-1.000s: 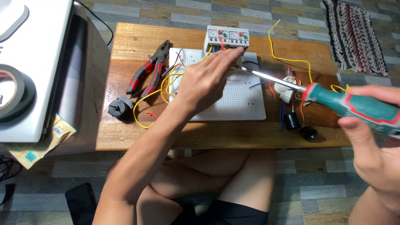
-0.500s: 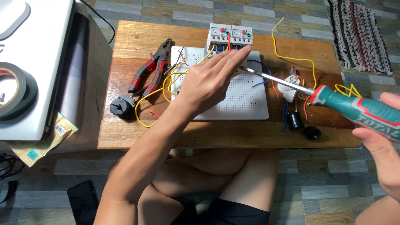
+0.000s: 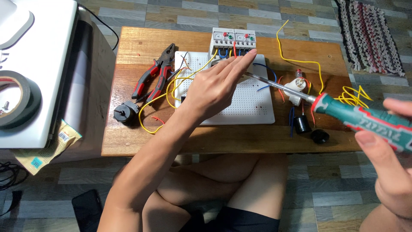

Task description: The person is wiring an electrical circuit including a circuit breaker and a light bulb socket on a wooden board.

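My left hand (image 3: pixel 216 86) reaches over a white perforated board (image 3: pixel 253 105) on a low wooden table (image 3: pixel 141 141), fingers stretched toward two white breaker modules (image 3: pixel 234 41) at the board's far edge. Its fingertips lie near the yellow, blue and red wires under the modules; what they touch is hidden. My right hand (image 3: pixel 388 167) grips a teal-and-red-handled screwdriver (image 3: pixel 365 120). The metal shaft (image 3: pixel 279 86) runs left, and its tip disappears behind my left hand.
Red-handled pliers (image 3: pixel 154 75) and a small black round part (image 3: pixel 125 112) lie left of the board. A white lamp socket (image 3: pixel 295 90), two black caps (image 3: pixel 311 131) and loose yellow wire (image 3: pixel 352 96) sit right. A black tape roll (image 3: pixel 15 101) rests on a white appliance at left.
The view has shifted slightly. My right hand and the screwdriver handle have moved right and lower in the frame. My left hand stays over the board by the breakers.
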